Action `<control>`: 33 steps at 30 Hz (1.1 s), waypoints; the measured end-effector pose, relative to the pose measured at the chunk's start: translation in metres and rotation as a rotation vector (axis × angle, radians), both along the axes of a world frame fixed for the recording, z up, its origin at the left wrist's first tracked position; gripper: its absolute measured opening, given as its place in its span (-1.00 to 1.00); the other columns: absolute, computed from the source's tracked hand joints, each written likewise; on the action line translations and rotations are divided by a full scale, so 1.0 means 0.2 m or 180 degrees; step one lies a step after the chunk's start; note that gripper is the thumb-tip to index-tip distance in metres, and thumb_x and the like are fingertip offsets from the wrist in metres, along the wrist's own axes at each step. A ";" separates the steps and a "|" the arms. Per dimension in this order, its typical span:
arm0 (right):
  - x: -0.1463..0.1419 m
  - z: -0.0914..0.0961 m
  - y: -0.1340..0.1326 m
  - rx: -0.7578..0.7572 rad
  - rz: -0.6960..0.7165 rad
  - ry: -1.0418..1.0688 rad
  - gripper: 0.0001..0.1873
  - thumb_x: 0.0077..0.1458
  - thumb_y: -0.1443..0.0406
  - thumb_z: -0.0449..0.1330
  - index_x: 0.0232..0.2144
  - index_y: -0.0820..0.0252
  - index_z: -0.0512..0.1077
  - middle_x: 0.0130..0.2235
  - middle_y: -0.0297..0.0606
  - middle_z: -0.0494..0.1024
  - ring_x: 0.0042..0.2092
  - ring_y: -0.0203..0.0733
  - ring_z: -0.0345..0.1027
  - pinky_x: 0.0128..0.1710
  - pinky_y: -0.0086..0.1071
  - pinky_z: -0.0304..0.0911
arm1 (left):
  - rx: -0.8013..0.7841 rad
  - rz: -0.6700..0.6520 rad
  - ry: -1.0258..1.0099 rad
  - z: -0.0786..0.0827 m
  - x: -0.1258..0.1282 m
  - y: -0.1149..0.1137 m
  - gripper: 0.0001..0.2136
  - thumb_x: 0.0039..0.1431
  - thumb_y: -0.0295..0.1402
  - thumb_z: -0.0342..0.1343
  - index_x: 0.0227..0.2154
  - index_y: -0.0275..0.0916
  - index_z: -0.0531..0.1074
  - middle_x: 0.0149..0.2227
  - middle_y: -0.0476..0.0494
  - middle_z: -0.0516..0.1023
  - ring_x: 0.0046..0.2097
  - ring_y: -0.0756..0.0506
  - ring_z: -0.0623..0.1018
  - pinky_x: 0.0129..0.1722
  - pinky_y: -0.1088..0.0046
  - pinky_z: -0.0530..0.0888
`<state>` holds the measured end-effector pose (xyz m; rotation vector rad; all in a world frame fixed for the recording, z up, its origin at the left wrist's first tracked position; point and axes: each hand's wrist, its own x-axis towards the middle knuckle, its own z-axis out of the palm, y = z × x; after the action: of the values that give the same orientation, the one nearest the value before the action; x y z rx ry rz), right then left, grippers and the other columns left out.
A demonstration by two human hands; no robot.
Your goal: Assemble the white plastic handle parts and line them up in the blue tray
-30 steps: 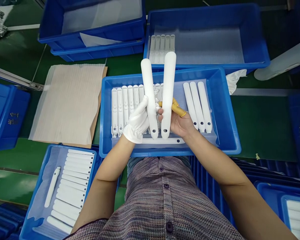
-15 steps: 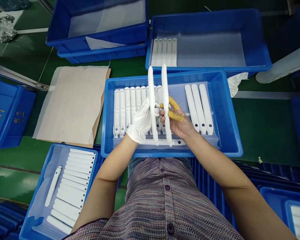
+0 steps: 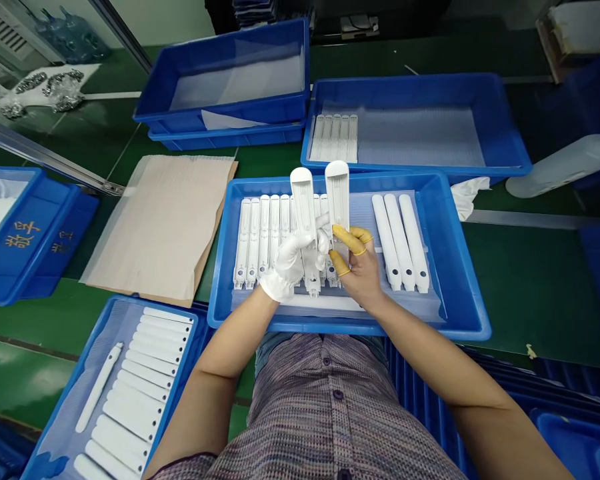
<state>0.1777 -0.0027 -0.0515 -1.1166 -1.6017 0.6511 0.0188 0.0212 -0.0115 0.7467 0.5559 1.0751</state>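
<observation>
My left hand [image 3: 289, 262], in a white glove, grips a long white plastic shell [image 3: 303, 203] held upright with its ribbed hollow side facing me. My right hand [image 3: 356, 265], with yellow finger cots, grips a second identical shell [image 3: 337, 195] beside it. Both hands hover over the middle blue tray [image 3: 460, 293]. In that tray a row of several shells [image 3: 260, 237] lies hollow side up at the left, and three shells [image 3: 400, 240] lie smooth side up at the right.
A far blue tray [image 3: 505, 127] holds several shells [image 3: 336, 137]. Stacked blue trays [image 3: 230, 113] stand at the back left. A cardboard sheet with foam [image 3: 165, 220] lies left. A near-left tray [image 3: 55, 427] holds white covers [image 3: 140, 380]. More blue bins sit at both sides.
Both hands have rotated their shells from smooth side, through edge-on, to hollow ribbed side facing me. The camera view has tilted up, showing more of the far bench.
</observation>
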 end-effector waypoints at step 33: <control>0.32 0.11 0.17 -0.1429 0.0524 -0.1211 -0.26 0.23 0.36 0.09 0.44 0.14 0.15 0.05 -0.04 0.51 -0.01 0.01 0.46 0.07 -0.09 0.40 | -0.0326 0.1323 0.1153 0.12 -0.21 0.08 -0.55 0.22 0.12 0.22 -0.38 -0.24 0.59 -0.54 -0.10 0.53 -0.46 -0.05 0.57 -0.45 0.44 0.51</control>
<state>0.2413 0.0320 -0.0291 -1.5144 -1.9416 0.9860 -0.0224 0.0381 0.0126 0.7580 1.1036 1.2883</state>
